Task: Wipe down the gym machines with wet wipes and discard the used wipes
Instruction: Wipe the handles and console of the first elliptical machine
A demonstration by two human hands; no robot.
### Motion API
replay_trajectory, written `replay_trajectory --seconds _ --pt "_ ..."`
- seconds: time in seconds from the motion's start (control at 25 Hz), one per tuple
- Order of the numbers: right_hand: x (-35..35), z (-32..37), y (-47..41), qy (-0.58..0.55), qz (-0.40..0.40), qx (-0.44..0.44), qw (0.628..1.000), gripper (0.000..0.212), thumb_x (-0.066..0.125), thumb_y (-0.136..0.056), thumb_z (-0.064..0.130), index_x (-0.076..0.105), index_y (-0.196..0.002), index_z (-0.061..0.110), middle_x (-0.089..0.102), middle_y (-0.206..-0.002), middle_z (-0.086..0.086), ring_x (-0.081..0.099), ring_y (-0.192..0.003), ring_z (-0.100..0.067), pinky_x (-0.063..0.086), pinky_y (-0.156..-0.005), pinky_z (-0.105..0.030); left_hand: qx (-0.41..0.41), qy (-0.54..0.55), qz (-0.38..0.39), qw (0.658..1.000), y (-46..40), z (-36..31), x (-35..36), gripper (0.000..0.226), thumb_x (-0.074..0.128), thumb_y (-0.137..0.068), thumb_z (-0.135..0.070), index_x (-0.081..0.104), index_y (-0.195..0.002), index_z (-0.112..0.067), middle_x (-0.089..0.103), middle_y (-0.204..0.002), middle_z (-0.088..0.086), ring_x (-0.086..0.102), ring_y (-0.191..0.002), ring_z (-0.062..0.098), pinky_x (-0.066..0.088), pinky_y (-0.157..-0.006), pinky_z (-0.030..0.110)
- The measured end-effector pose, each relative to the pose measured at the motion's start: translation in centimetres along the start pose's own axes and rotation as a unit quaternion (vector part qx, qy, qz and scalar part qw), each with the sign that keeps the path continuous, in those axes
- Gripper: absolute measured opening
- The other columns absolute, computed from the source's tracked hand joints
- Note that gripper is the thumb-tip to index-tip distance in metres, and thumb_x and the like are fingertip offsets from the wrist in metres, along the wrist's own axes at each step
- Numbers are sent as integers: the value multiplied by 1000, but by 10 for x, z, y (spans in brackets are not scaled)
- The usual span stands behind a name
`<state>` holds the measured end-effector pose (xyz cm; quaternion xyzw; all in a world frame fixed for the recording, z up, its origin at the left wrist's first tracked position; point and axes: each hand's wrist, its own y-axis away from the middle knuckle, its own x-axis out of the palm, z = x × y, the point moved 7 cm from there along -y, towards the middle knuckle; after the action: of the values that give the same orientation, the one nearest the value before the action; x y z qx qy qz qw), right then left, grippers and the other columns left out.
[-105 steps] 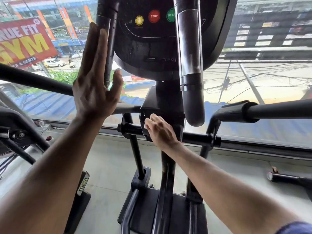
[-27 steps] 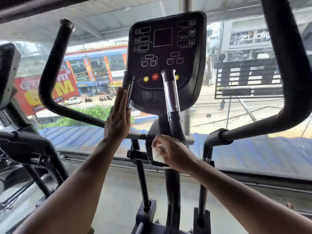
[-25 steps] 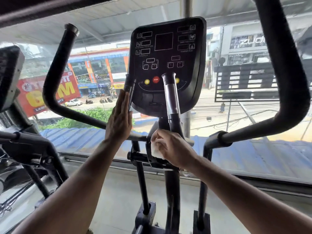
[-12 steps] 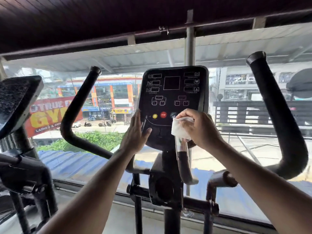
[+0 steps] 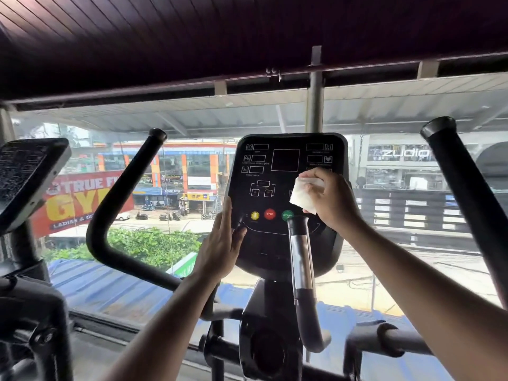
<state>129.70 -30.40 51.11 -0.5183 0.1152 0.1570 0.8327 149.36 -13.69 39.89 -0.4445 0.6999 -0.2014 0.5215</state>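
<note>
A black elliptical machine stands in front of me, its console [image 5: 286,188] facing me with yellow, red and green buttons in a row. My right hand [image 5: 332,199] grips a white wet wipe [image 5: 303,195] and presses it against the right side of the console face. My left hand [image 5: 220,243] lies flat with straight fingers against the console's lower left edge. A short silver and black grip bar [image 5: 301,259] rises in front of the console's lower part.
Long black moving handles rise at the left [image 5: 118,202] and at the right [image 5: 467,199]. Another machine's console [image 5: 27,177] stands at the far left. A large window [image 5: 165,270] behind the machine looks onto a street.
My right hand has carried the wipe from the machine's lower post up past the grip bar's top to the right side of the console face. My left hand stays at the console's left edge.
</note>
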Motion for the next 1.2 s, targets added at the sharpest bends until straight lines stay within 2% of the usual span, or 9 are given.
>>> replay_trajectory --seconds 0.12,0.24,0.36,0.48,0.56,0.68,0.84,1.04,1.2 --pt "10 -12 -17 -23 -9 24 999 25 60 -94 11 72 -102 31 73 -109 5 71 -83 -15 58 -58 -18 -48 215 42 975 -3 3 0 52 45 -108 -43 22 -153 -55 47 -152 -13 60 -121 0 50 -93 24" --pt "16 -27 -46 24 -32 30 999 19 56 -92 19 67 -99 33 70 -106 7 71 -84 -26 61 -54 -46 -124 357 10 926 -38 30 -14 35 40 -111 -41 46 -146 -38 53 -147 -13 56 -123 -8 47 -92 20" --pt "17 -35 -79 65 -68 28 995 16 56 -92 14 65 -98 26 63 -107 4 68 -87 -29 60 -64 -49 -106 208 -34 972 -88 56 -21 58 49 -103 -53 42 -155 -28 49 -156 -4 51 -137 12 46 -111 42" --pt "27 -35 -116 115 -70 -28 990 13 56 -92 4 57 -93 17 64 -108 -4 62 -94 -23 45 -71 -32 -7 1 37 999 -132 53 17 70 54 -105 -45 23 -164 -21 28 -169 2 30 -153 19 23 -126 39" --pt "41 -32 -140 147 -46 -98 983 21 57 -89 -3 53 -90 18 65 -105 -4 66 -90 -25 51 -68 -33 38 -62 72 995 -160 48 42 84 50 -103 -54 6 -166 -23 4 -174 -2 8 -159 17 10 -127 36" --pt "69 -35 -173 214 3 -168 962 25 61 -87 -9 57 -91 15 54 -102 -2 67 -79 -26 61 -68 -46 80 -97 54 991 -206 52 59 89 39 -101 -68 -4 -166 -26 -17 -171 -7 -12 -157 9 5 -131 40" --pt "108 -40 -220 238 28 -199 950 21 57 -92 -5 60 -102 13 48 -107 0 67 -79 -24 61 -67 -45 61 -93 61 992 -252 62 79 89 23 -96 -81 -9 -165 -34 -23 -169 -12 -18 -157 9 6 -131 50" --pt "177 -49 -240 271 102 -250 924 26 47 -95 -5 64 -111 7 50 -114 -1 65 -83 -22 56 -68 -39 48 -196 33 979 -242 70 99 81 10 -99 -76 -16 -163 -33 -31 -166 -15 -29 -152 4 -4 -130 39" --pt "222 -53 -260 264 98 -262 923 25 38 -102 14 59 -115 8 53 -111 -4 61 -83 -23 41 -65 -34 60 -197 23 978 -243 71 99 80 10 -100 -75 -15 -163 -33 -27 -168 -14 -29 -152 2 -7 -129 35"
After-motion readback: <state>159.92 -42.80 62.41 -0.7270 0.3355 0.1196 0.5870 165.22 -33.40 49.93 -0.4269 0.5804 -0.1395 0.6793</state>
